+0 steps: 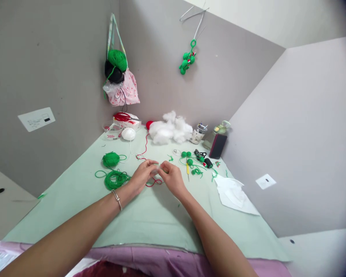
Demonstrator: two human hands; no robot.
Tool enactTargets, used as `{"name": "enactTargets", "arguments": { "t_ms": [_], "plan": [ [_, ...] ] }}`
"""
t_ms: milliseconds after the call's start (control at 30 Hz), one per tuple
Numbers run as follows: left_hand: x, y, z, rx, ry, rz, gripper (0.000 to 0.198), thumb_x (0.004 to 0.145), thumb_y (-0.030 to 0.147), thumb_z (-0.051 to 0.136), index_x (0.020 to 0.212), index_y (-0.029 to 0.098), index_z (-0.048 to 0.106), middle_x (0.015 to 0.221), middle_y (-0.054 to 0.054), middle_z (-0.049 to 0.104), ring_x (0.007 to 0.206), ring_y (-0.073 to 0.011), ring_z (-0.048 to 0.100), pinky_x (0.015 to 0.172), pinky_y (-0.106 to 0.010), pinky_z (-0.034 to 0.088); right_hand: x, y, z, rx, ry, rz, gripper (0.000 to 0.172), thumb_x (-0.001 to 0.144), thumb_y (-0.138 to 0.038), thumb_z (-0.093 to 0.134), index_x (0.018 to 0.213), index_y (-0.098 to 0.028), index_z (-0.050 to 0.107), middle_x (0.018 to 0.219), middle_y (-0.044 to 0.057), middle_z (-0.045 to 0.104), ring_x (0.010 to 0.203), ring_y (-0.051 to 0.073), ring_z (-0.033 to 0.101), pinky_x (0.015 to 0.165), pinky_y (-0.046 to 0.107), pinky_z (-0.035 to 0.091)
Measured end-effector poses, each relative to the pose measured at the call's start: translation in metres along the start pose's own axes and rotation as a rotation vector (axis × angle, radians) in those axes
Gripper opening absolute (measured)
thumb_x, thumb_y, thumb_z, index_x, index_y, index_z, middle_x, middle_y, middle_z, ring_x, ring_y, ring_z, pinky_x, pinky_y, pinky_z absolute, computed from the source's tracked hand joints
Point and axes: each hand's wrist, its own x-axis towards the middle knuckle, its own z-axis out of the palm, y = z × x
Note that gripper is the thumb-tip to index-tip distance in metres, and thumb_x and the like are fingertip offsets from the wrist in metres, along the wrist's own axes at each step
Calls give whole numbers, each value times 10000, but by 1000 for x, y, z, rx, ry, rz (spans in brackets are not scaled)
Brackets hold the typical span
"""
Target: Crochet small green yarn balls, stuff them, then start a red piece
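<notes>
My left hand (144, 176) and my right hand (173, 178) meet above the middle of the table, fingertips pinched close together. Between them is a small whitish piece, mostly hidden by the fingers. A loop of red yarn (155, 183) hangs or lies just below the fingers. To the left of my left hand lie a green yarn ball (110, 159) and a loose coil of green yarn (114, 180). Beside my right hand are a yellow-handled crochet hook (187, 168) and several small green crocheted balls (190, 162) with yarn tails.
At the back stand white stuffing (170, 130), a white yarn ball (128, 134), red-handled scissors (123, 117), a cup of pens (198, 134), a bottle (219, 130) and a phone (218, 146). White paper (233, 194) lies right. A pink bag (125, 90) and green crocheted charm (186, 63) hang on the walls.
</notes>
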Motion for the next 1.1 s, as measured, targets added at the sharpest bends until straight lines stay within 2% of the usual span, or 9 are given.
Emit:
{"name": "enactTargets", "arguments": {
  "t_ms": [67, 167, 300, 433, 567, 667, 800, 1000, 1100],
  "plan": [
    [-4, 2, 2, -45, -38, 2, 168, 945, 311, 682, 1026, 167, 652, 1056, -60, 709, 1005, -197, 696, 912, -374, 574, 4, 4, -1, 16, 20, 14, 195, 816, -336, 531, 668, -232, 458, 563, -71, 397, 556, 126, 353, 556, 252, 272],
    [-8, 1, 6, -86, -102, -31, 189, 889, 326, 733, 910, 199, 595, 908, -37, 712, 912, -192, 738, 864, -343, 566, 9, 10, -6, 25, 33, 26, 202, 823, -346, 504, 662, -231, 463, 559, -61, 425, 549, 128, 377, 543, 248, 297],
    [-8, -5, 8, -90, -93, -48, 252, 858, 334, 755, 959, 210, 560, 891, -40, 723, 825, -213, 764, 780, -346, 563, 8, 9, -9, -1, 17, 15, 208, 850, -353, 507, 683, -229, 491, 566, -48, 481, 546, 137, 417, 549, 252, 321],
    [-2, -11, 3, -45, -24, -14, 196, 898, 274, 725, 1001, 191, 581, 877, -22, 712, 795, -171, 730, 773, -319, 570, -5, -5, -2, -61, -13, -21, 193, 906, -319, 500, 736, -232, 526, 620, -27, 557, 582, 154, 456, 601, 268, 313],
    [6, -12, -4, 44, 1, 17, 291, 971, 326, 659, 1204, 154, 640, 1130, -80, 696, 926, -203, 697, 800, -391, 607, -15, -17, 4, -91, -53, -34, 167, 925, -247, 509, 765, -232, 555, 681, -3, 633, 612, 165, 502, 633, 278, 315],
    [9, -11, -5, 86, -6, 31, 350, 978, 343, 649, 1278, 165, 625, 1243, -104, 670, 1018, -233, 689, 852, -433, 607, -13, -16, -2, -76, -79, -29, 165, 927, -250, 533, 771, -228, 580, 643, -18, 620, 591, 155, 496, 625, 269, 321],
    [8, -7, -5, 93, -23, 50, 293, 977, 337, 651, 1203, 151, 648, 1149, -84, 692, 938, -206, 693, 807, -401, 606, -3, -5, -21, -42, -76, -35, 186, 870, -272, 621, 692, -224, 597, 574, -36, 548, 571, 146, 456, 622, 271, 328],
    [5, -2, -2, 39, -33, 80, 262, 774, 310, 792, 969, 179, 676, 826, -4, 704, 763, -169, 678, 834, -344, 556, -1, -7, -35, 144, 34, -99, 281, 887, -401, 602, 687, -212, 547, 1038, 96, 697, 959, 215, 626, 790, 315, 469],
    [5, 0, -1, 46, -36, 87, 276, 706, 310, 810, 933, 186, 714, 807, -11, 721, 787, -183, 665, 815, -325, 522, -2, -11, -32, 248, -32, -91, 301, 948, -454, 490, 763, -217, 514, 1017, 99, 726, 726, 166, 642, 628, 293, 487]
  ]
}}
